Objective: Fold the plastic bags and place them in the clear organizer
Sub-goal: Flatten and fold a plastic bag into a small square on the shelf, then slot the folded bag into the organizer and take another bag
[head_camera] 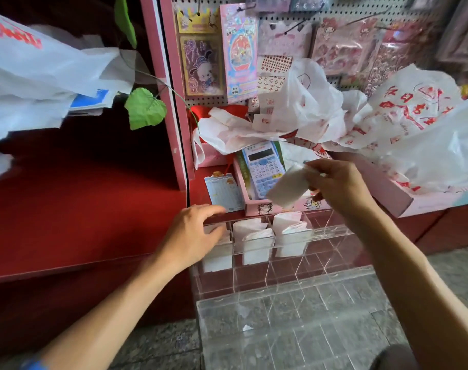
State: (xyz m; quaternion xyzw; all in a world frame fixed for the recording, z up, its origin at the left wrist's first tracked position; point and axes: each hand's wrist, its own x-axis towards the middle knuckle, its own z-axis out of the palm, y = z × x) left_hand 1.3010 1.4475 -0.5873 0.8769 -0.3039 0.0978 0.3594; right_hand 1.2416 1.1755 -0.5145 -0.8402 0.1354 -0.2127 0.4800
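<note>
Head view: the right hand [339,185] pinches a folded bag [287,186] above the pink box [257,206], just behind the organizer [321,263]. The left hand [194,233] has its fingers spread and loosely bent, resting at the organizer's back-left corner, over the leftmost cell; whether it presses a bag there I cannot tell.

Risks — the bag is slick and held only by one edge, so it could spring open as it goes down and no longer fit a cell. The organizer juts out past the edge of the red surface [94,209]; a hard push from either hand could tip it. The loose bags [387,118] heaped on the surface behind could slide forward over the box.

Containers — the organizer's back row holds folded bags [250,232] in its three leftmost cells, standing upright; the cells to the right and the front rows look empty. The pink box holds a calculator [263,166] leaning against its back wall.
</note>
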